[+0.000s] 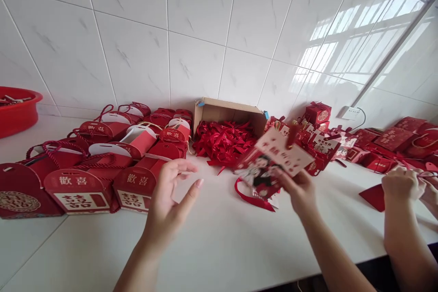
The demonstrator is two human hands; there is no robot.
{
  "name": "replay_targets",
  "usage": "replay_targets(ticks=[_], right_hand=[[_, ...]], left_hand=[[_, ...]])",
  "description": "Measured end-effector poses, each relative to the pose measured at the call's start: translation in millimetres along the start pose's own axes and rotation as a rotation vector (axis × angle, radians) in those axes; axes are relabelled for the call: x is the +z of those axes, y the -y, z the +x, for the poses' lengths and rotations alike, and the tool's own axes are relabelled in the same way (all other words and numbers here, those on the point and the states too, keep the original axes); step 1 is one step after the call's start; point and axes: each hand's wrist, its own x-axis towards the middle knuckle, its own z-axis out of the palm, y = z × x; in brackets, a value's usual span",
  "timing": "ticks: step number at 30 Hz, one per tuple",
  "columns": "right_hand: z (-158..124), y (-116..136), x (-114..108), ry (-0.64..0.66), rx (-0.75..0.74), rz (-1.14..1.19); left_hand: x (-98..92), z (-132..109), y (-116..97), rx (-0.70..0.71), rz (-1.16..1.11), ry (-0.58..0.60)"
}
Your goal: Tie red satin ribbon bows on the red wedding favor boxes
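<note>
At the right of centre in the frame, above the table (219, 242): one printed card piece (273, 159), cream upper panel, two figures below, a dark red strip at its top; blurred, so I cannot tell whether it is a flat card or a box. My right hand (301, 191) pinches its lower right corner, thumb on the front. My left hand (169, 200), left of centre, is spread, thumb well off the fingers, holding nothing, apart from the piece.

Just below the piece: a loose red ribbon (253, 198). Behind: an open carton (232, 104), with many red ribbons (224, 141) remaining, by my count unused.

Left: rows of red boxes (82, 189) with cord handles, formed up, I judge. Right, mid-frame: small gift boxes (318, 114), seemingly made up; how many remain I cannot tell. Far right: a co-worker's hands (402, 185) at a red piece (372, 198). Left edge: a red basin (20, 116).
</note>
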Motion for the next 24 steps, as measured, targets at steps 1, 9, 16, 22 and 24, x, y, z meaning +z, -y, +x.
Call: replay_targets(ticks=[1, 9, 16, 22, 24], right_hand=[[14.5, -3.8, -13.1, -0.162, 0.047, 0.064], [80.6, -55.5, -80.3, -0.517, 0.161, 0.075], [71.6, -94.7, -95.0, -0.651, 0.181, -0.185], [73.6, -89.3, -90.2, -0.629, 0.096, -0.607], [73.2, -90.8, -83.8, -0.551, 0.072, -0.701]], left_hand=[[-0.9, 0.5, -0.1, -0.025, 0.001, -0.010], [-4.4, -0.5, 5.0, -0.083, 0.094, 0.026], [-5.1, -2.8, 8.3, -0.135, 0.100, 0.028], [-5.3, -3.6, 8.4, -0.143, 0.116, 0.025], [-5.0, -3.3, 8.4, -0.124, 0.123, 0.025]])
